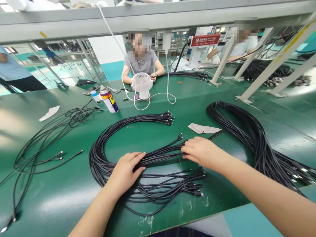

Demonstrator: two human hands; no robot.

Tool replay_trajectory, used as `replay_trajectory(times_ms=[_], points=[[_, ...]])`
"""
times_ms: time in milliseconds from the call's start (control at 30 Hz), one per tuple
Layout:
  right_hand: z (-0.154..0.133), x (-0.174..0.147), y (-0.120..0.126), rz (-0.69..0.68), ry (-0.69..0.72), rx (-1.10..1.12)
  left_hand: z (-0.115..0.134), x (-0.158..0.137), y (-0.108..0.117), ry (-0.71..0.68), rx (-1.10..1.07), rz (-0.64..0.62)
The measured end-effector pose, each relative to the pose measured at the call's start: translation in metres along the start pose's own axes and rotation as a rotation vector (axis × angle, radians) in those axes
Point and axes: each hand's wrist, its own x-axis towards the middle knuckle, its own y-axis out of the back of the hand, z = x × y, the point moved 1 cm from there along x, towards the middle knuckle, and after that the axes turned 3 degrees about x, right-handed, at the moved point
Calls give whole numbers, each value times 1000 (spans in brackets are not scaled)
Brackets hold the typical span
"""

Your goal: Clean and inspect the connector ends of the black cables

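Note:
A thick bundle of black cables curves in a U on the green table in front of me. My left hand is closed over its near side, thumb below and fingers across the top. Farther right, my right hand grips several cables of the same bundle near their plug ends, its fingertips curled round them. Some plugs stick out just above those fingers. Below my hands a loose group of cable ends fans out to the right. The far arm of the U ends in a cluster of plugs.
A second cable bundle lies at right, tangled cables at left. Behind stand a spray can and a white fan with its cord. A pale cloth strip lies near my right hand. A co-worker sits opposite.

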Motion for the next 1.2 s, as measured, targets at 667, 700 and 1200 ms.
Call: replay_trajectory(times_ms=[667, 700, 1200], points=[[-54, -46, -12, 159, 138, 40, -14, -66, 45, 66, 240, 248], [-54, -47, -12, 179, 147, 41, -7, -62, 49, 40, 221, 238], [-59, -53, -20, 183, 116, 80, 44, 52, 21, 2, 115, -445]])
